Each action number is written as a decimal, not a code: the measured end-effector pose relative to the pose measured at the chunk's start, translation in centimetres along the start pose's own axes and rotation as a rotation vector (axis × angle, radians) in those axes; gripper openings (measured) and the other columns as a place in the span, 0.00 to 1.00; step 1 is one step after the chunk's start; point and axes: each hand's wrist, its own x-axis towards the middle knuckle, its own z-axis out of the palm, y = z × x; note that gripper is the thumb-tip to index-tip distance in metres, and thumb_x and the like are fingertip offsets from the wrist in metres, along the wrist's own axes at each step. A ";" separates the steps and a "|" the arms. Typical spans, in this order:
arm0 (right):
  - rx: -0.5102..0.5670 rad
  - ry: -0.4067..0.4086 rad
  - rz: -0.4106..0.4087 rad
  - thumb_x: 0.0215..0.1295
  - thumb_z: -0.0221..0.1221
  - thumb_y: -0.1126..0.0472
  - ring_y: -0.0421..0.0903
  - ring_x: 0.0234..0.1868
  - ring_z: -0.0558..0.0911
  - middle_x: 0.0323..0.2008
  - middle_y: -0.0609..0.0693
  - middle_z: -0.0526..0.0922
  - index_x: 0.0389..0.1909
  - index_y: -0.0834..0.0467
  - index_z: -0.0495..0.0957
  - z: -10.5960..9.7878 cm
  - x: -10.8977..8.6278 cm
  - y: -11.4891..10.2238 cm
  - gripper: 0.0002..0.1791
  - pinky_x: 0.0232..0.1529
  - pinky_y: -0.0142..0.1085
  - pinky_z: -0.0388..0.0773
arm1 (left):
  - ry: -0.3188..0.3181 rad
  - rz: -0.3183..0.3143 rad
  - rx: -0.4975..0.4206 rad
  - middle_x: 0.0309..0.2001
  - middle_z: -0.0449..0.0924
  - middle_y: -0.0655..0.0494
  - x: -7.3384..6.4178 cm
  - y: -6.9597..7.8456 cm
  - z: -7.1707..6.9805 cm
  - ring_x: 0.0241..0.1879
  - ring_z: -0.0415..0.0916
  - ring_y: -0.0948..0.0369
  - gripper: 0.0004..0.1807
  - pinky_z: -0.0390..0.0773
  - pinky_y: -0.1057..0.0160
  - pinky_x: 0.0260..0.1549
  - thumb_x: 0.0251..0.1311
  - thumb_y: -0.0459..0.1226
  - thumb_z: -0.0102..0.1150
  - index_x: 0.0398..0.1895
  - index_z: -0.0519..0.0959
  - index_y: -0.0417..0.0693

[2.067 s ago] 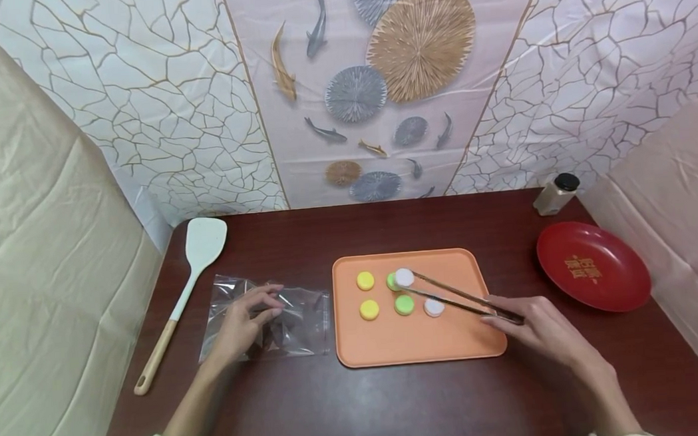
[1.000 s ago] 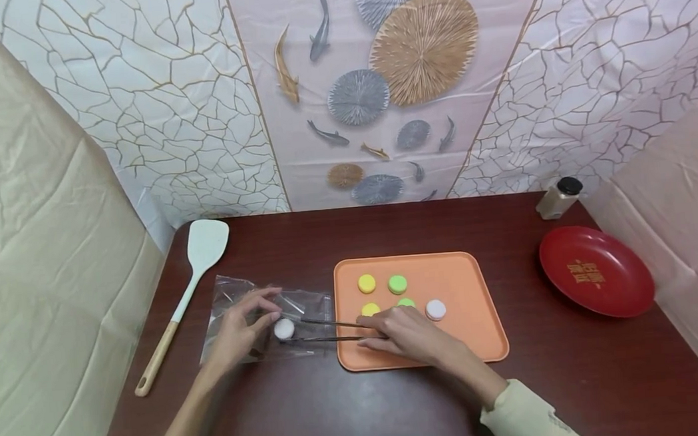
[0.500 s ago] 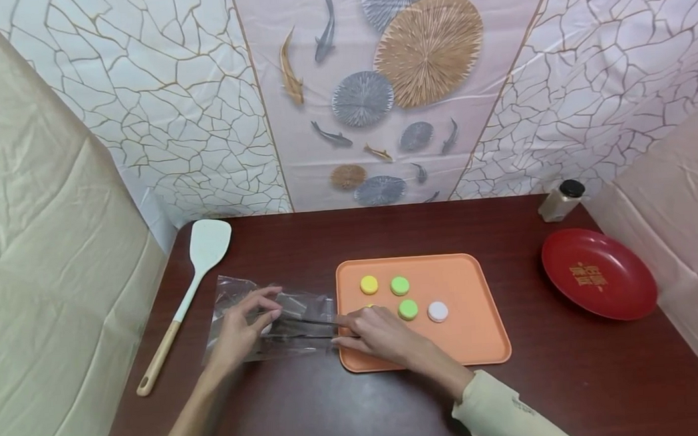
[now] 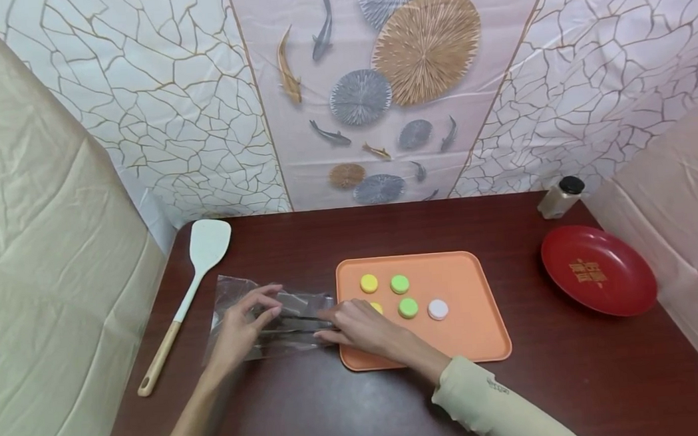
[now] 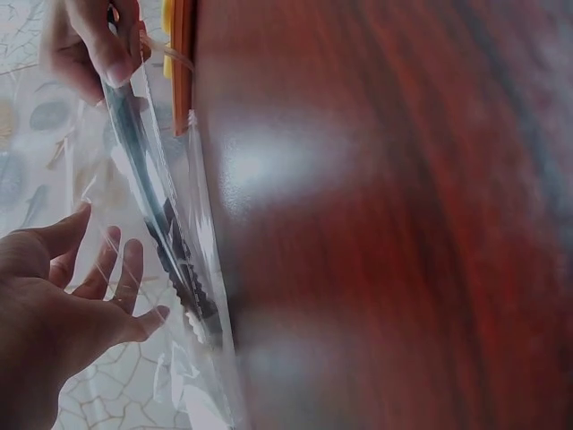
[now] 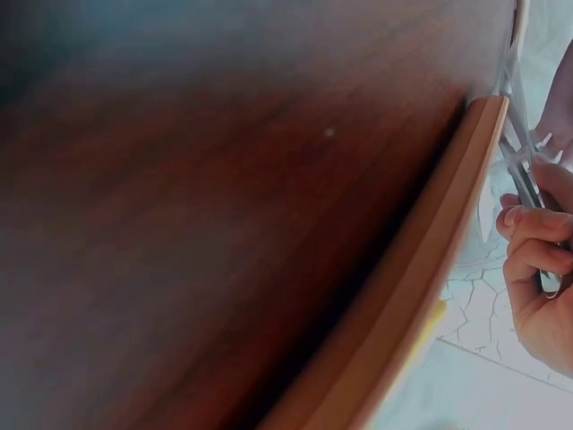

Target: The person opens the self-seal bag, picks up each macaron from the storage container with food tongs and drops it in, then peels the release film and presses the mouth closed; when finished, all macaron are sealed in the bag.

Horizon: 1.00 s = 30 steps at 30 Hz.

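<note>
My right hand (image 4: 355, 324) grips the dark metal tongs (image 5: 143, 170), whose scalloped tips lie inside the clear plastic bag (image 4: 297, 304). The left wrist view shows both tong arms reaching deep into it. My left hand (image 4: 238, 325) holds the bag's upper film raised, its thumb (image 5: 148, 322) and fingers spread near the film; the exact contact is hard to see. Beside the bag lies an orange tray (image 4: 458, 341) with yellow macarons (image 4: 369, 283), green macarons (image 4: 408, 308) and a white macaron (image 4: 438, 309). My right hand partly covers one yellow macaron. No macaron shows at the tong tips.
A white spatula (image 4: 208, 246) with a wooden handle lies left of the bag. At the right stand a red plate (image 4: 598, 269) and a black-capped jar (image 4: 560, 198). Patterned cloth walls (image 4: 199, 120) enclose the dark table (image 4: 361, 410) at back and sides.
The tongs picked a white macaron off the tray and carried it left into the bag, where it is now hidden. My right hand followed leftward; the left hand stayed nearly still.
</note>
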 end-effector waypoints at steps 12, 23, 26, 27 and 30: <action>-0.041 0.069 -0.085 0.83 0.62 0.47 0.35 0.19 0.76 0.21 0.43 0.80 0.50 0.57 0.87 2.0 0.6 1.4 0.17 0.20 0.37 0.78 | -0.026 -0.001 -0.008 0.64 0.87 0.42 0.5 0.1 0.2 0.71 0.78 0.42 0.03 0.67 0.81 0.66 0.69 0.27 0.71 0.42 0.88 0.40; 0.044 0.123 0.023 0.75 0.71 0.49 0.34 0.20 0.71 0.20 0.43 0.78 0.54 0.59 0.88 0.8 -1.5 1.0 0.19 0.19 0.31 0.71 | -0.017 0.016 0.021 0.63 0.87 0.41 0.5 0.1 0.3 0.71 0.77 0.39 0.05 0.64 0.83 0.67 0.68 0.25 0.71 0.42 0.89 0.41; 0.057 0.138 0.051 0.75 0.71 0.49 0.31 0.20 0.69 0.18 0.39 0.74 0.52 0.58 0.88 0.2 -2.7 1.1 0.17 0.20 0.28 0.66 | -0.011 0.014 0.031 0.63 0.87 0.42 0.3 0.1 0.1 0.71 0.77 0.40 0.05 0.65 0.83 0.66 0.67 0.25 0.71 0.42 0.89 0.41; 0.068 0.127 0.070 0.72 0.73 0.52 0.30 0.20 0.68 0.18 0.39 0.75 0.50 0.60 0.89 -0.9 -3.2 0.4 0.16 0.21 0.26 0.66 | -0.010 0.013 0.030 0.63 0.87 0.42 0.3 0.1 0.0 0.71 0.77 0.40 0.05 0.65 0.83 0.66 0.67 0.25 0.71 0.42 0.89 0.42; 0.037 0.128 0.115 0.71 0.75 0.51 0.29 0.20 0.67 0.17 0.38 0.75 0.47 0.57 0.89 -2.0 -4.8 0.6 0.14 0.20 0.24 0.61 | -0.011 0.017 0.029 0.63 0.87 0.43 0.3 0.1 -0.1 0.72 0.77 0.41 0.05 0.65 0.83 0.67 0.68 0.25 0.71 0.42 0.89 0.41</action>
